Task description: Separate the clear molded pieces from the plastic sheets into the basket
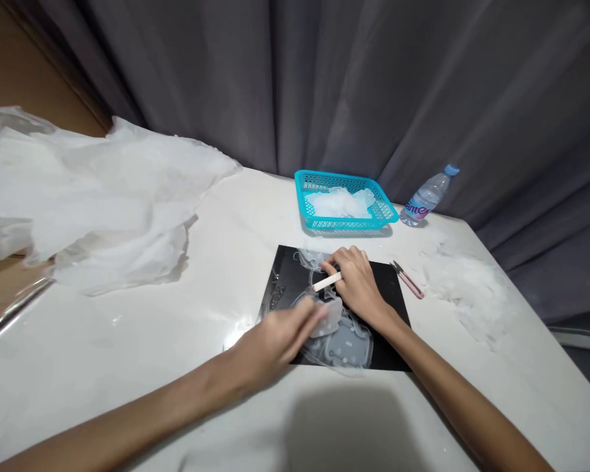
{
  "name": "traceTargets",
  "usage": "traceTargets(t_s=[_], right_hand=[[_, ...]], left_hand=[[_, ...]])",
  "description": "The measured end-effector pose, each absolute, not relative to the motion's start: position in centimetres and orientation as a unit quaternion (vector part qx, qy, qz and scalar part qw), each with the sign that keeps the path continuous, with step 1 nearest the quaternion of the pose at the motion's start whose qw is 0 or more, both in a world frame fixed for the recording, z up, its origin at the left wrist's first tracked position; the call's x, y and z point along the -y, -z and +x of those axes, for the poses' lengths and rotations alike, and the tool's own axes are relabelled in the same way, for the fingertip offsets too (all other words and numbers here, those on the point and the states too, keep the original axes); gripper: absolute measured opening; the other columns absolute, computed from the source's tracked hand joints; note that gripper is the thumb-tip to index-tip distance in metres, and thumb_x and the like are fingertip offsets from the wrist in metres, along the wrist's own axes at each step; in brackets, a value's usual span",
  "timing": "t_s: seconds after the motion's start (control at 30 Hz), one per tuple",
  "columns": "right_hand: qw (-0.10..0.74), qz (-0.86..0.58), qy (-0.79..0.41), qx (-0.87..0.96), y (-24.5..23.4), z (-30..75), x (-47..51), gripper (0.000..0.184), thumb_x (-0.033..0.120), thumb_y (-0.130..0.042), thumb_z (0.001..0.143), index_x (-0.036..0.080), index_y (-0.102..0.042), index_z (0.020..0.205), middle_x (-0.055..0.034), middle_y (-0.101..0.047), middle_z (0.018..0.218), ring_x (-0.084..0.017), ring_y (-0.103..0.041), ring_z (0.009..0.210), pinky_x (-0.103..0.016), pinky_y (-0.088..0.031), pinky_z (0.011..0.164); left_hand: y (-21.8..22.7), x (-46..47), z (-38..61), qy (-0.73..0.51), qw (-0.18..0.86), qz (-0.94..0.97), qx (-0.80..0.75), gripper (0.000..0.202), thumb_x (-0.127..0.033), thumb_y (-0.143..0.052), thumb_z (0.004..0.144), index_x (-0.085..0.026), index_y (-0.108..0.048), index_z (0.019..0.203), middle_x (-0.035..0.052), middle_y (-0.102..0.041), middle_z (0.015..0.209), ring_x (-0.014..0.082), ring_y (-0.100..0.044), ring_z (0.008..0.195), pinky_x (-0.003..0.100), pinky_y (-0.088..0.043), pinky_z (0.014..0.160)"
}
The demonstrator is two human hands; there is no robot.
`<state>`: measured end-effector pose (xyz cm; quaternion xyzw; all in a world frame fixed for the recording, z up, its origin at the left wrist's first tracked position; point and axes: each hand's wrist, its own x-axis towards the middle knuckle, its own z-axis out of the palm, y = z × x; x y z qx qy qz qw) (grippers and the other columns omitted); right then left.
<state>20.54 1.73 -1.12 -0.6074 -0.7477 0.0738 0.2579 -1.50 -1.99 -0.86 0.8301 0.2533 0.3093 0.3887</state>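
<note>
A black mat lies on the white table in front of me. On it lies a piece of clear, thin plastic with small holes. My left hand is blurred by motion; its fingers pinch the edge of a clear plastic piece at the mat's middle. My right hand rests on the mat and is closed around a white pen-like tool that points left.
A turquoise basket with clear plastic pieces stands behind the mat. A water bottle lies to its right. Small pink snips lie by the mat's right edge. White sheeting is heaped at left, scraps at right.
</note>
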Motion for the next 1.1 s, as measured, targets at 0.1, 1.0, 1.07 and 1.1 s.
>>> traceTargets(t_s=[0.1,1.0,1.07,1.1], right_hand=[[0.294,-0.587,-0.079,0.75,-0.5,21.6,-0.6,0.024,0.03,-0.044,0.109,0.02,-0.065,0.101,-0.0099,-0.066,0.104,-0.027,-0.057,0.101,-0.042,-0.042,0.091],[0.432,-0.49,-0.246,0.716,-1.6,22.5,5.3,0.01,0.02,-0.074,0.095,0.025,-0.075,0.104,-0.0002,-0.07,0.087,-0.018,-0.058,0.084,-0.034,-0.044,0.072],[0.436,-0.488,-0.241,0.717,-1.8,22.4,5.2,0.01,0.019,-0.074,0.095,0.025,-0.074,0.103,-0.0001,-0.07,0.087,-0.018,-0.058,0.083,-0.034,-0.045,0.073],[0.437,-0.487,-0.239,0.717,-1.8,22.4,5.2,0.011,0.018,-0.074,0.095,0.025,-0.074,0.103,-0.0001,-0.07,0.087,-0.018,-0.058,0.083,-0.034,-0.045,0.073]], left_hand=[[0.2,0.7,-0.7,-0.308,0.614,0.636,-0.352,0.026,-0.045,-0.055,0.105,-0.021,-0.053,0.096,-0.0048,-0.057,0.07,0.012,-0.058,0.062,0.023,-0.049,0.062],[-0.4,0.3,-0.1,-0.204,0.919,0.283,-0.186,0.077,-0.069,-0.045,0.099,-0.003,-0.069,0.131,0.0265,-0.069,0.134,0.0415,-0.059,0.133,0.057,-0.04,0.117],[-0.5,0.3,-0.1,-0.202,0.92,0.282,-0.181,0.078,-0.07,-0.044,0.099,-0.003,-0.068,0.132,0.0266,-0.069,0.134,0.0412,-0.06,0.133,0.056,-0.04,0.117],[-0.6,0.3,-0.2,-0.201,0.921,0.281,-0.178,0.079,-0.07,-0.043,0.099,-0.003,-0.068,0.131,0.0267,-0.069,0.133,0.041,-0.06,0.133,0.056,-0.041,0.116]])
